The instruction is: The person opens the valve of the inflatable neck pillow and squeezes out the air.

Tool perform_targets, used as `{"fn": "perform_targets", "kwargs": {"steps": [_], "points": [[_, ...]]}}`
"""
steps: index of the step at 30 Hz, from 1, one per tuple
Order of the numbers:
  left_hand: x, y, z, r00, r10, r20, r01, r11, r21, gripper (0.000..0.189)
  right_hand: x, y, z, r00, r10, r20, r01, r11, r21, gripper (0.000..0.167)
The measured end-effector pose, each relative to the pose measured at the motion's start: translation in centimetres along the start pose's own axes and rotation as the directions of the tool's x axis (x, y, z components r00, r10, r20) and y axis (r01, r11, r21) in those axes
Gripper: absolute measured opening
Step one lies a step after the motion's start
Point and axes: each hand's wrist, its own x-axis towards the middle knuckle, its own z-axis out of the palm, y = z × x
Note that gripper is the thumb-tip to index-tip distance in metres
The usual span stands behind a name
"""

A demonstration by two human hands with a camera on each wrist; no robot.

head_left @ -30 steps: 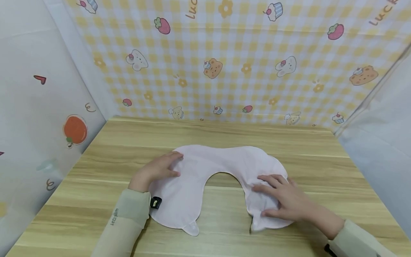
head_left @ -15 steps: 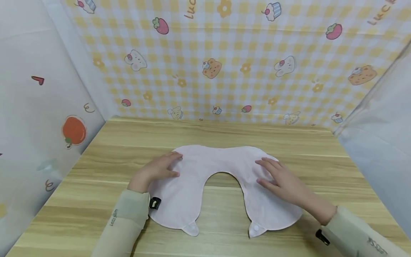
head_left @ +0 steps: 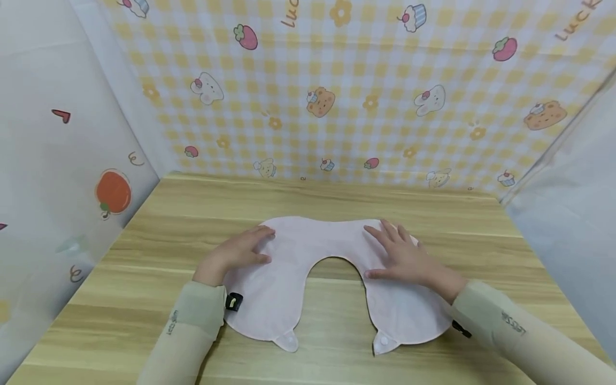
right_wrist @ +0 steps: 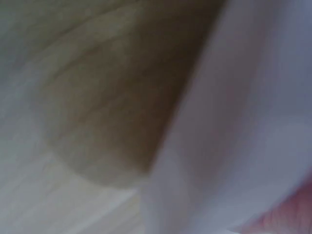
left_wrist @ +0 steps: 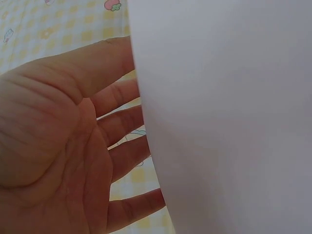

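Note:
A pale pink, U-shaped neck pillow [head_left: 332,239], looking rather flat, lies with its opening toward me in the head view. Each end has a small tab; the right tab [head_left: 385,343] shows a round snap. The left hand [head_left: 236,251] rests on the pillow's left side, fingers spread. In the left wrist view, the pillow's edge hides those fingertips. Over on the upper right part, the right hand [head_left: 404,258] lies with its fingers extended. The right wrist view is blurred; the pillow [right_wrist: 234,131] fills its right side, with a bit of hand [right_wrist: 292,209] at the corner.
The pillow lies on a wood-grain tabletop [head_left: 212,208]. Behind it hangs a yellow checked cloth [head_left: 337,128] with cartoon prints. White cloth panels stand at both sides. A black wrist device [head_left: 233,302] sits by the left cuff.
The right hand has slid up along the pillow's right side, away from me, and that side now lies smoother with its tab showing. The left hand has stayed in place.

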Motion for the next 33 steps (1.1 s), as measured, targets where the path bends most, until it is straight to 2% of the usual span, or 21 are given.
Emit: {"fn": "perform_targets", "kwargs": {"steps": [6,14,23,33], "points": [[0.0,-0.1,0.1,1.000,0.013,0.002,-0.013,1.000,-0.001,0.061,0.8,0.4,1.0,0.999,-0.025,0.035,0.025,1.000,0.004,0.105],[0.0,-0.3,0.3,1.000,0.018,-0.005,-0.018,1.000,-0.006,0.061,1.8,1.1,1.6,0.999,-0.031,0.038,0.030,0.999,0.013,0.102],[0.0,-0.1,0.1,1.000,0.013,0.001,-0.013,1.000,-0.014,0.059,2.3,1.4,1.9,0.995,-0.060,0.076,0.056,0.997,0.043,0.088],[0.0,-0.2,-0.1,1.000,0.028,-0.006,-0.028,1.000,-0.003,0.059,2.9,1.3,2.0,0.990,-0.138,0.023,0.136,0.987,0.085,0.062]]}}
